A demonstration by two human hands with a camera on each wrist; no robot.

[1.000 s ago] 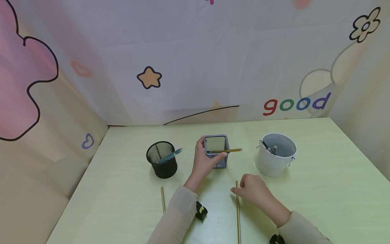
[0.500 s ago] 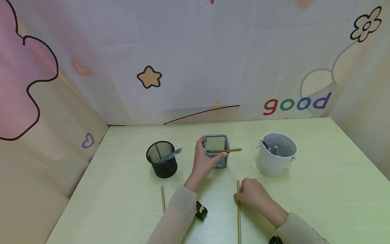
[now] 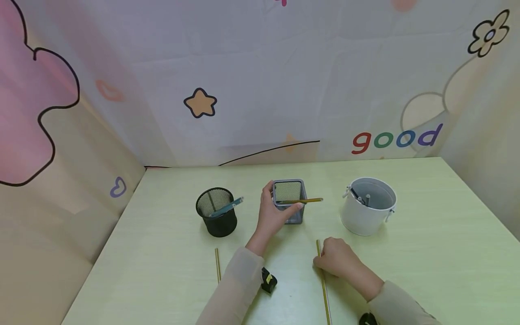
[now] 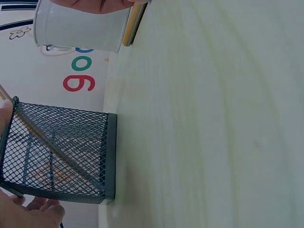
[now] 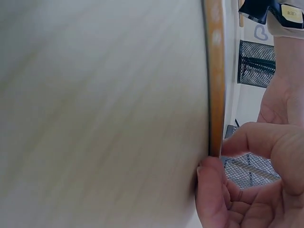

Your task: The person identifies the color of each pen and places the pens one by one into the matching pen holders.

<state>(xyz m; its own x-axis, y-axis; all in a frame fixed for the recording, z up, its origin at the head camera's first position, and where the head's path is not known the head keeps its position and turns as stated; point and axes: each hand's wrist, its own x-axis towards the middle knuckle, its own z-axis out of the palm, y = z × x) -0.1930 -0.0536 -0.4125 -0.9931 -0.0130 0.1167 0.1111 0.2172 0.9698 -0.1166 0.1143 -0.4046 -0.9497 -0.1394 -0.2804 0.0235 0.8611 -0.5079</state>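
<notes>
My left hand [image 3: 271, 221] grips the square grey mesh pen holder [image 3: 295, 215], thumb at its near rim and the other fingers around its left side. A yellow pencil [image 3: 313, 200] leans inside the holder, its end sticking out to the right. Closer to me, my right hand [image 3: 336, 257] pinches a long yellow pencil [image 5: 216, 71] with a dark side, between thumb and fingertips near its far end. In the head view this pencil runs toward me past the bottom edge, close over the table.
A round black mesh cup [image 3: 219, 225] with teal pencils [image 3: 225, 208] stands to the left. On the right is a white bucket [image 3: 361, 221] holding a few dark and grey sticks. Another yellow pencil [image 3: 217, 264] lies left of my left sleeve, partly hidden. The patterned backdrop [image 3: 260, 90] rises behind the table.
My right hand has come slightly toward me and closed its fingers on the pencil. The pencil's near end has swung to the right. My left hand and the pen holder stay put.
</notes>
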